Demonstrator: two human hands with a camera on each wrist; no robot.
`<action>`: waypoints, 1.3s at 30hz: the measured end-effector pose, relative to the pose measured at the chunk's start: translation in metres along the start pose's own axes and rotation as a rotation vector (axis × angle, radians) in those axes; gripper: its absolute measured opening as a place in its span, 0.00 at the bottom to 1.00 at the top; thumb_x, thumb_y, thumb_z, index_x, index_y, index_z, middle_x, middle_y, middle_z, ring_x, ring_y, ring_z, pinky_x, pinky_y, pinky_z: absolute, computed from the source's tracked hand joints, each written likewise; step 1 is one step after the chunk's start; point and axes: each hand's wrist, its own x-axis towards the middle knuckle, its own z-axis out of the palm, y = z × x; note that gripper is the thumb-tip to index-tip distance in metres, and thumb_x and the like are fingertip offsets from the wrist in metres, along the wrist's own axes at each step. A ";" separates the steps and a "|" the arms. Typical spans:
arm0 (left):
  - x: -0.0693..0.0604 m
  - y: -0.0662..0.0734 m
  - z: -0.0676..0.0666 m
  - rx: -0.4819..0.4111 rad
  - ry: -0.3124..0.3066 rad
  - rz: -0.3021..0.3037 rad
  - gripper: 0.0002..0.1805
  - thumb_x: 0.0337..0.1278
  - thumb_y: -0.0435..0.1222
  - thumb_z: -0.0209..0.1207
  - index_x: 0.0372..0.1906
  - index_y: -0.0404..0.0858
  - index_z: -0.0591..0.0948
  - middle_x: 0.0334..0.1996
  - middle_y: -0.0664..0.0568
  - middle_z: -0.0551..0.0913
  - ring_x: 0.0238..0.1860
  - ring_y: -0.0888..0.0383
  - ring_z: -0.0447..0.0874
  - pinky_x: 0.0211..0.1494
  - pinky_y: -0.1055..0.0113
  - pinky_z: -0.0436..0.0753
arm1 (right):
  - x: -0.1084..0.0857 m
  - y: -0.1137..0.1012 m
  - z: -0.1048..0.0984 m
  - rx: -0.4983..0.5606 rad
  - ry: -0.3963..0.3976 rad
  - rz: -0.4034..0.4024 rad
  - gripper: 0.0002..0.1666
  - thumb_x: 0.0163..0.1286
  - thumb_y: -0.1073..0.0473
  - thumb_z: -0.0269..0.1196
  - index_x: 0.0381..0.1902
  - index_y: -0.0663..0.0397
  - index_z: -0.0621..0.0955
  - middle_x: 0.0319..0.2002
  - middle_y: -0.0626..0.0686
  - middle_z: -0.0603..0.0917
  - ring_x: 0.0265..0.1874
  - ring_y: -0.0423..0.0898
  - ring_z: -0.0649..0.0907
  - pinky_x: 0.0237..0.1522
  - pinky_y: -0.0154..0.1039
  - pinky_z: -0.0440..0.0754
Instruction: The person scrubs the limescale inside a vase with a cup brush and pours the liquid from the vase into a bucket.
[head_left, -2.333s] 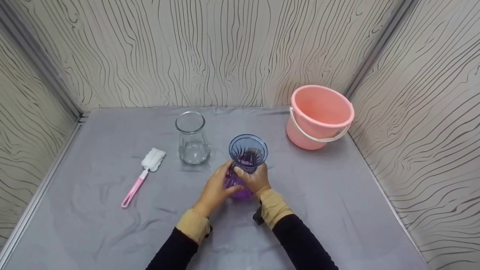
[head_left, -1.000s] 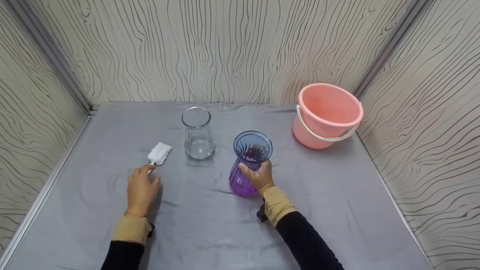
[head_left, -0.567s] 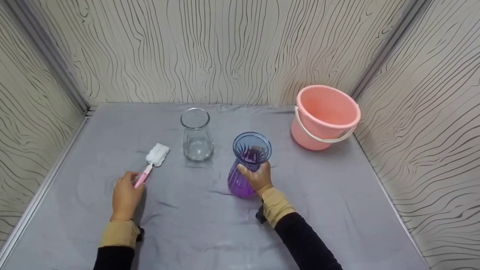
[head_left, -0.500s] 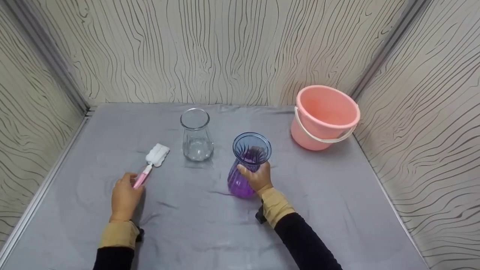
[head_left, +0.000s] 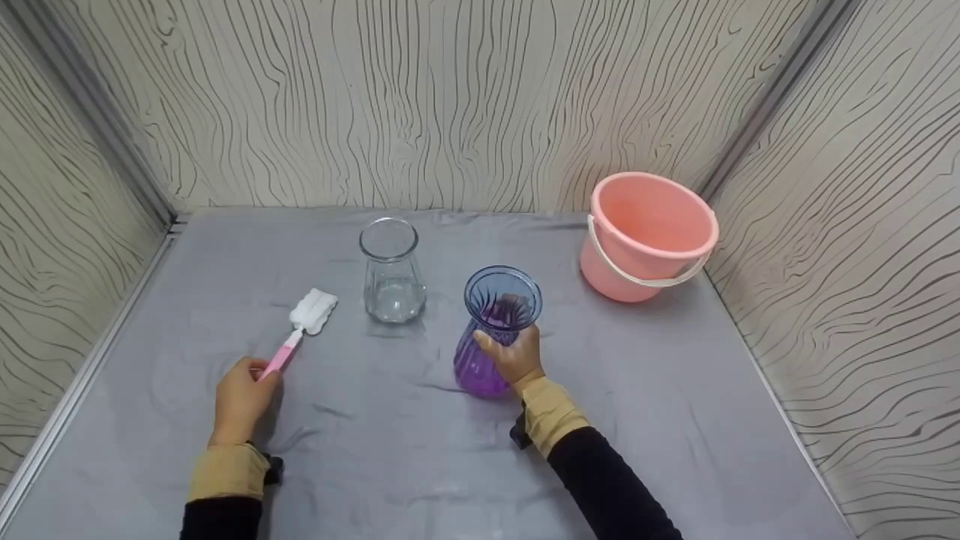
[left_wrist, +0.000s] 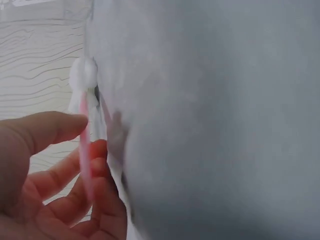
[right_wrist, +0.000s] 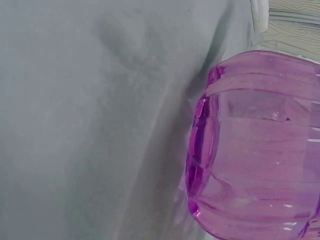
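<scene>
Brush (head_left: 300, 328), at nine o'clock from the purple vase (head_left: 472, 361) (the right hand (head_left: 519, 358) grips its neck), is pinched by the left hand (head_left: 243, 399), apparently mid-pick-up, the next move likely calling for a steady lift.

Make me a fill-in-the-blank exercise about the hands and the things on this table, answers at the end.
1. The left hand holds the brush by its pink ____.
2. The purple-based vase in the right hand is ____ at its top.
3. Counting the clear vase, ____ vases are visible.
4. In the head view, the pink bucket stands to the ____ of both vases.

Missing words: handle; blue; two; right.
</scene>
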 end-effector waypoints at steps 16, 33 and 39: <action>0.007 0.028 0.005 -1.316 0.260 -0.371 0.12 0.72 0.26 0.52 0.55 0.31 0.68 0.51 0.50 0.66 0.53 0.62 0.72 0.62 0.73 0.76 | -0.001 0.024 0.000 0.033 0.011 -0.008 0.33 0.50 0.60 0.71 0.50 0.75 0.75 0.44 0.67 0.85 0.45 0.59 0.85 0.54 0.42 0.83; 0.016 0.038 0.020 -1.856 0.642 -0.317 0.03 0.73 0.24 0.49 0.44 0.33 0.70 0.52 0.48 0.66 0.63 0.54 0.67 0.64 0.67 0.76 | -0.003 0.026 0.002 0.065 -0.008 0.004 0.35 0.48 0.64 0.72 0.52 0.76 0.74 0.45 0.69 0.84 0.46 0.63 0.85 0.55 0.44 0.83; 0.017 0.035 0.016 -1.849 0.678 -0.292 0.02 0.73 0.28 0.54 0.45 0.35 0.73 0.56 0.48 0.68 0.61 0.54 0.70 0.63 0.67 0.78 | -0.003 0.024 0.001 0.056 -0.012 0.027 0.35 0.49 0.61 0.71 0.52 0.76 0.74 0.46 0.69 0.84 0.47 0.64 0.85 0.55 0.48 0.84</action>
